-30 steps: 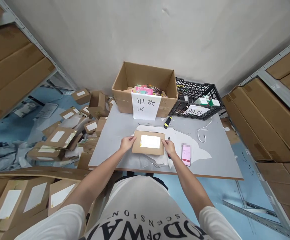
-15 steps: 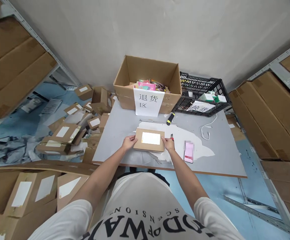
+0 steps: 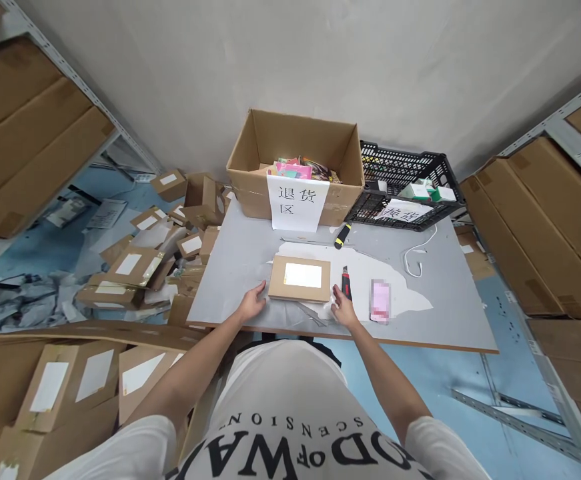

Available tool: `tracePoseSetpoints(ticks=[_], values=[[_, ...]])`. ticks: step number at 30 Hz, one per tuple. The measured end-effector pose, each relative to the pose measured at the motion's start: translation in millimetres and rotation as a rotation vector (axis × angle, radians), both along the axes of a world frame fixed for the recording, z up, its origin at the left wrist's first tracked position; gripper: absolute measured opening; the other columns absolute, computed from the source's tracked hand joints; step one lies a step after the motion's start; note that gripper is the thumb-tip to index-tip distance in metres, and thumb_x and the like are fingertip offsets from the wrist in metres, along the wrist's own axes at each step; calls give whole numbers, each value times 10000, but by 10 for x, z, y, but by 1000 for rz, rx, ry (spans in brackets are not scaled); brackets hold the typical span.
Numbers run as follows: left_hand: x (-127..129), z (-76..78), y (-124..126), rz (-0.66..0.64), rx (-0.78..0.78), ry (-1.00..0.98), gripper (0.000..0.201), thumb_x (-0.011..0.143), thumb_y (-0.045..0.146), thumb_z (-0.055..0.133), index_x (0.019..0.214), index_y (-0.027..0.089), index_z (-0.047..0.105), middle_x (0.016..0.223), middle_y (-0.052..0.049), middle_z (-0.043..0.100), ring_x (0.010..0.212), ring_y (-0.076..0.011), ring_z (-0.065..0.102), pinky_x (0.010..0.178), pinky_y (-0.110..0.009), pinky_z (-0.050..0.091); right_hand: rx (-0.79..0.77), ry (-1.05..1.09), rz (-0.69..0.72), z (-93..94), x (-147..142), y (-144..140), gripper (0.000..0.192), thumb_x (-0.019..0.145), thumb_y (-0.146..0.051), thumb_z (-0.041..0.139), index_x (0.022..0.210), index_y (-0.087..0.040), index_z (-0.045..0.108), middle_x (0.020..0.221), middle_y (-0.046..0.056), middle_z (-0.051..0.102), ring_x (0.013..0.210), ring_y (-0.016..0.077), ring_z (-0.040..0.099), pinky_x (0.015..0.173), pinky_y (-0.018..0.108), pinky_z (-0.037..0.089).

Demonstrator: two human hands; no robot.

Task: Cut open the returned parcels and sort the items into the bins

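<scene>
Flat brown rectangular cardboard box (image 3: 300, 293): lying on the smooth grey tabletop (image 3: 455, 320), between the hands, long axis running left to right.
Left hand (image 3: 253, 303): spread and empty, just off the box's near-left corner.
Right hand (image 3: 343, 309): fingers parted, holding nothing, nearer the box (whether it touches, I cannot tell).
Red-and-black utility knife (image 3: 346, 283): just beyond the right hand.

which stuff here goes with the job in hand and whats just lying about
Likely the job:
labelled box, between left hand and right hand
perhaps red-black cutter, near right hand

Seemingly lying about:
phone
white cable
yellow-black tool
</scene>
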State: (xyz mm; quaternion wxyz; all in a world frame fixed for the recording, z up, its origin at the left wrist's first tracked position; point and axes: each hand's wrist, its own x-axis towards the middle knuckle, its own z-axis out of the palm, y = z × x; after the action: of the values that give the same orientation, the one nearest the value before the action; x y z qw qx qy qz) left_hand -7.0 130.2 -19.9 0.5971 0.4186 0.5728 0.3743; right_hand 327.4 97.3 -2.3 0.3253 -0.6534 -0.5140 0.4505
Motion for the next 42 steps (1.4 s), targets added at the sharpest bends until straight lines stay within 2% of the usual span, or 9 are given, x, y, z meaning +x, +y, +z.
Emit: tracePoseSetpoints(ticks=[4,9,12,18,22,26,32,36,42], values=[[115,-57,-92,-108,84,39,762,544,443,745,1219,136,571,1365,-119,488,1328,-274,352,1125,-405,213,-24,-99,96,-3,-124,-116,797,680,-224,653,1414,-211,344,1229,97,604,1022,225,611,923,385,466],[203,-79,-87,-110,132,73,751,577,550,700,1197,141,588,1322,-122,535,1291,-266,415,1103,-397,252,-22,-97,86,2,-285,-61,642,777,-225,555,1391,-190,371,1064,68,682,887,201,638,854,355,483],[180,-21,-75,-119,169,105,731,602,565,682,1194,146,593,1263,-119,585,1249,-266,468,1085,-411,283,-8,-83,97,57,-269,-34,606,776,-246,564,1360,-178,417,1096,73,672,914,205,631,857,347,479],[141,396,126,-119,231,212,571,747,520,585,1188,157,614,1212,-83,624,1140,-266,562,999,-366,402,44,-73,152,414,-145,220,461,825,-347,511,1249,-172,550,1120,70,669,1011,220,613,866,323,469],[153,719,387,-71,242,399,474,783,499,552,1093,164,679,1065,-52,698,1022,-268,621,891,-321,460,50,-237,152,713,-99,528,385,849,-427,482,1066,-172,673,935,50,721,897,216,638,783,285,470],[154,861,577,-21,167,513,402,746,497,598,953,181,737,930,-45,732,933,-271,643,789,-292,477,2,-358,176,833,-97,754,381,839,-478,492,881,-187,733,791,42,724,800,218,650,710,267,448],[158,757,567,-28,92,506,352,713,501,619,825,196,755,737,-23,735,895,-276,654,781,-303,475,-109,-343,165,645,-135,773,412,815,-522,506,744,-187,736,657,31,700,725,201,649,659,253,449],[134,657,509,-37,65,461,350,693,463,655,908,201,744,881,-34,739,952,-266,650,824,-297,479,-125,-295,147,520,-131,749,416,812,-526,503,806,-188,745,700,32,712,755,207,654,673,266,463],[106,533,467,-50,33,220,594,660,494,690,1118,118,657,1093,-100,682,1032,-267,627,886,-334,491,-157,-285,116,493,-122,804,431,801,-535,515,909,-182,737,833,51,728,806,198,657,725,268,466]])
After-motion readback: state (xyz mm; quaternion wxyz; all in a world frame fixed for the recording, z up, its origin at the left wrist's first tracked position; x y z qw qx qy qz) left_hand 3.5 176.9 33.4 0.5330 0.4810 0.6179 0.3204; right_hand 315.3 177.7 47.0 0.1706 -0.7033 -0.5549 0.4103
